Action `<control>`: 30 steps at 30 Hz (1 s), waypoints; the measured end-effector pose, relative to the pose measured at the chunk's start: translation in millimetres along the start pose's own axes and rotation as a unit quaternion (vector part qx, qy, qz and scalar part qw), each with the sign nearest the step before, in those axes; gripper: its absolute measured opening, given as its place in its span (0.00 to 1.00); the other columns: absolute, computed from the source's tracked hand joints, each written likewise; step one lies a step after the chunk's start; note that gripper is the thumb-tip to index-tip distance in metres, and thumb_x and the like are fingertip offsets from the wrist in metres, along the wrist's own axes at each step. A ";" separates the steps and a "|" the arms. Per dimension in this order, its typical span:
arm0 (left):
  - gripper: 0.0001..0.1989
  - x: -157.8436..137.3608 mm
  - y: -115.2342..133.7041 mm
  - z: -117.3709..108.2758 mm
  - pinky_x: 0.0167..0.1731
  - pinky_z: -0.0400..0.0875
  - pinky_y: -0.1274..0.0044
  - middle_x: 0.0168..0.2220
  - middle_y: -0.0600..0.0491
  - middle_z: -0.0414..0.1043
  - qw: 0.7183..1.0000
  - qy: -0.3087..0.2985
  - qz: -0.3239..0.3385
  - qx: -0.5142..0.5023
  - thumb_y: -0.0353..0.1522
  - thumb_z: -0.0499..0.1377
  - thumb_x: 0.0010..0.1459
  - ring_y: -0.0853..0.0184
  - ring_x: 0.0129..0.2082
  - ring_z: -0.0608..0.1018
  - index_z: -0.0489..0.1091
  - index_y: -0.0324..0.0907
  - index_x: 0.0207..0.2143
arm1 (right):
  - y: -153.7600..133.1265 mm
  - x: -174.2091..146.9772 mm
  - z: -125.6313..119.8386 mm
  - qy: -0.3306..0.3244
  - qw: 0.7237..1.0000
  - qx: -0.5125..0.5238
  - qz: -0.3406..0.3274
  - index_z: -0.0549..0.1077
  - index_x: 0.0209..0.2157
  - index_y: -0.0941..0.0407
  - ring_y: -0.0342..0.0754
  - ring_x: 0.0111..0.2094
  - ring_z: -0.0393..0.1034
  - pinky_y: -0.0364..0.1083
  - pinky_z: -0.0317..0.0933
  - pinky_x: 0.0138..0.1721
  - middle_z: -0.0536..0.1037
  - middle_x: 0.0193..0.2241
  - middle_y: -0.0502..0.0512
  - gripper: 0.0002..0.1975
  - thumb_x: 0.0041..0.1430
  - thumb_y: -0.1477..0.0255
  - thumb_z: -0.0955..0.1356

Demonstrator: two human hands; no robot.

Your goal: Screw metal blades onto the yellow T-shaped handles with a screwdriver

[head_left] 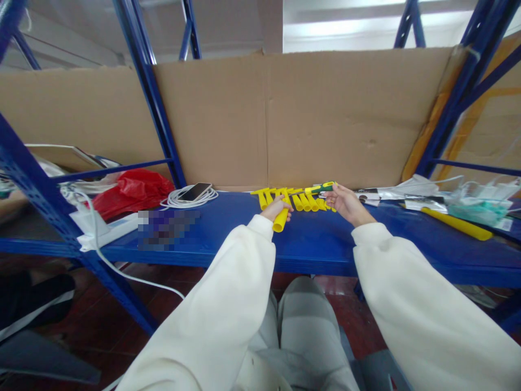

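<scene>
A short yellow tube is gripped in my left hand, its round end tilted toward me above the front of the blue shelf. My right hand has its fingers closed on the green and yellow handle of a screwdriver. The screwdriver lies roughly level, pointing left toward the held tube; whether its tip touches the tube is too small to tell. Behind and between my hands, several similar yellow tubes lie side by side in a row on the shelf.
A cardboard panel backs the shelf. On the left are a phone on a coiled white cable, a red plastic bag and a white power strip. A long yellow tube and clear plastic packaging lie right.
</scene>
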State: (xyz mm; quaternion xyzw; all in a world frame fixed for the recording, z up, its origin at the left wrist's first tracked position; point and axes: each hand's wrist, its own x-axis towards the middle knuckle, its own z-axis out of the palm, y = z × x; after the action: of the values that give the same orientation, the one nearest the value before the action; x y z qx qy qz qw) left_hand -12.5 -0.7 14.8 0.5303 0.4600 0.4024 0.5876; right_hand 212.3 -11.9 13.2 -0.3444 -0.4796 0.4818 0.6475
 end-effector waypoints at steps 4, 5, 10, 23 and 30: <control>0.41 0.6 -0.4 -0.5 0.25 0.69 0.76 0.32 0.48 0.75 1.000 0.002 -0.001 0.004 0.24 0.56 0.57 0.66 0.25 0.74 0.45 0.42 0.71 | 0.2 -0.1 2.1 0.019 1.000 -0.009 -0.003 0.67 0.27 0.54 0.38 0.18 0.67 0.36 0.63 0.20 0.74 0.17 0.46 0.17 0.56 0.62 0.76; 0.41 0.6 -0.5 -0.5 0.25 0.69 0.76 0.31 0.48 0.74 1.000 0.001 0.000 0.005 0.24 0.56 0.57 0.66 0.25 0.73 0.45 0.42 0.71 | 0.4 0.2 2.2 0.026 1.000 -0.014 -0.003 0.67 0.26 0.54 0.38 0.17 0.66 0.35 0.62 0.20 0.74 0.17 0.46 0.18 0.56 0.62 0.76; 0.40 0.6 -0.5 0.0 0.22 0.67 0.77 0.30 0.50 0.73 1.000 0.001 0.001 0.012 0.24 0.55 0.58 0.67 0.23 0.72 0.45 0.43 0.71 | 0.8 1.4 1.8 0.055 0.998 -0.027 0.008 0.69 0.27 0.55 0.37 0.18 0.67 0.35 0.62 0.19 0.76 0.19 0.48 0.17 0.56 0.59 0.76; 0.42 2.3 -0.7 -2.0 0.23 0.69 0.77 0.34 0.48 0.75 1.000 -0.009 -0.008 0.011 0.24 0.55 0.56 0.67 0.24 0.74 0.45 0.46 0.71 | 0.7 2.3 -1.0 0.057 0.997 -0.040 0.020 0.66 0.29 0.53 0.42 0.17 0.67 0.39 0.62 0.19 0.74 0.17 0.49 0.17 0.57 0.60 0.74; 0.42 0.2 -0.8 -0.2 0.26 0.70 0.74 0.34 0.45 0.75 1.000 -0.003 0.004 0.005 0.23 0.55 0.56 0.65 0.27 0.74 0.45 0.41 0.71 | -1.9 -0.4 0.7 0.030 0.999 -0.029 0.004 0.66 0.28 0.53 0.42 0.19 0.69 0.39 0.63 0.20 0.75 0.18 0.48 0.15 0.57 0.62 0.75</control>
State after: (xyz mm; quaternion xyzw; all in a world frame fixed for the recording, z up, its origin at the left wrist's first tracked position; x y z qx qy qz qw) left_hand -12.7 -0.6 13.9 0.5364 0.4581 0.4012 0.5844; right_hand 212.1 -12.8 15.0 -0.3790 -0.4726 0.4597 0.6493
